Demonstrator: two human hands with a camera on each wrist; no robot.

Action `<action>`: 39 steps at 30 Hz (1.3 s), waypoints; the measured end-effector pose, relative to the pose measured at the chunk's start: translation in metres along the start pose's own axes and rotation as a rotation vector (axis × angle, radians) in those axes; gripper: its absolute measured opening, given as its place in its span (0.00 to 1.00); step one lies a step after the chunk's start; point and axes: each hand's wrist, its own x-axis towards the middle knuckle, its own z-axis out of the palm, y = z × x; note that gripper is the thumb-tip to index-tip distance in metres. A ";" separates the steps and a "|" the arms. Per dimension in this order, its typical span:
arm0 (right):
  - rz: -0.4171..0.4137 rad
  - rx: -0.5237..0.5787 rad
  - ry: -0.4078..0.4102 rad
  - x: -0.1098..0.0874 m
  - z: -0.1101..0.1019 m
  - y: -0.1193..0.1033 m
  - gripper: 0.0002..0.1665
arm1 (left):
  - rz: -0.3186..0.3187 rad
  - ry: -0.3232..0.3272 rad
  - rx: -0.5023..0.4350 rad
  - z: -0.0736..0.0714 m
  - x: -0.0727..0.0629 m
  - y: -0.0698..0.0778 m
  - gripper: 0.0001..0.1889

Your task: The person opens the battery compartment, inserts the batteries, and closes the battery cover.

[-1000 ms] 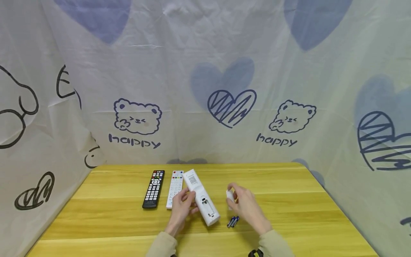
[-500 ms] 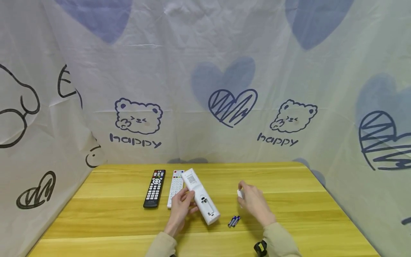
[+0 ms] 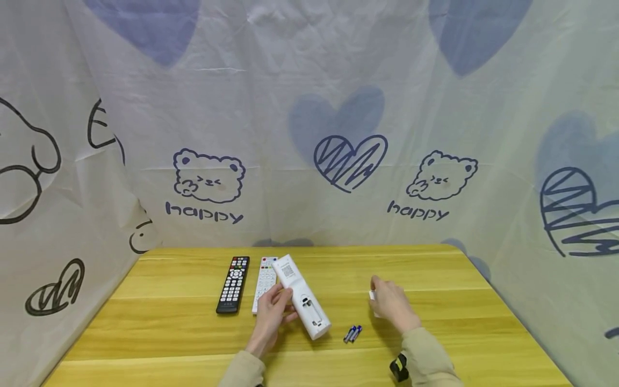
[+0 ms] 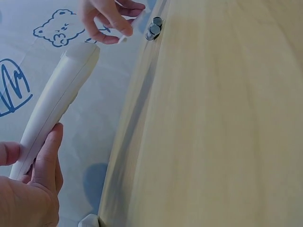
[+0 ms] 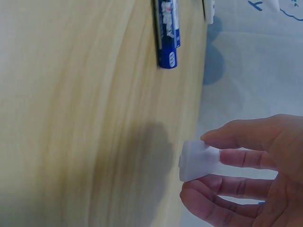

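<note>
I see the left hand [image 3: 271, 316] gripping a white remote [image 3: 297, 287], its battery bay [image 3: 314, 312] bared, lower centre of the head view, the right hand [image 3: 395, 305] pinching a white cover [image 5: 198, 161], right of centre, two batteries [image 3: 357, 334] between them, black remote [image 3: 233, 285] left.

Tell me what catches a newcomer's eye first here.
Probably the white remote held aslant in the left hand, its battery compartment uncovered. Next, two batteries side by side on the wooden table, right of the remote's lower end in the head view, and the small white cover pinched in the right hand. Behind everything, the pale cloth with blue hearts and bears stands out.
</note>
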 end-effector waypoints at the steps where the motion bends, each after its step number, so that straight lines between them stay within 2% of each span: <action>1: 0.004 -0.006 -0.003 0.000 0.000 0.001 0.13 | -0.001 -0.001 -0.001 0.000 0.000 0.000 0.29; 15: 0.056 -0.019 -0.070 0.004 0.005 0.012 0.11 | -0.003 -0.002 -0.008 -0.002 -0.001 -0.001 0.28; 28: 0.104 0.000 -0.129 0.004 0.006 0.012 0.11 | 0.001 -0.008 -0.020 -0.003 -0.002 -0.001 0.27; 36: 0.080 -0.009 -0.068 -0.009 0.001 0.004 0.17 | 0.000 0.000 -0.031 -0.002 -0.003 0.000 0.27; 39: 0.060 0.006 -0.101 -0.018 -0.002 -0.008 0.19 | 0.002 0.001 -0.034 -0.002 -0.004 0.001 0.27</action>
